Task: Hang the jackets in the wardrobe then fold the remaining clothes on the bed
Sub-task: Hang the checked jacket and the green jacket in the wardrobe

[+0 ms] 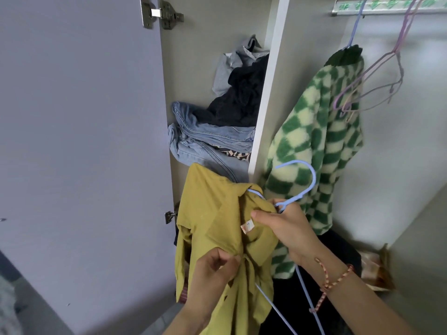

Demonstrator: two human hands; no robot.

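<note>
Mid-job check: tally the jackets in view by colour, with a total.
Green-and-cream checked jacket, hanging on the rail: 1
Mustard jacket, pinched by the left hand, with the blue hanger in the right hand partly inside: 1
Total: 2

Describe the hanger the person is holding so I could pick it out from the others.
In the right compartment of the wardrobe, a green checked jacket hangs from the rail. In front of it, lower down, the right hand grips a light blue hanger by its neck, hook curling upward. Unlike the hangers on the rail, it is hand-held, one arm tucked into a mustard-yellow jacket.
</note>
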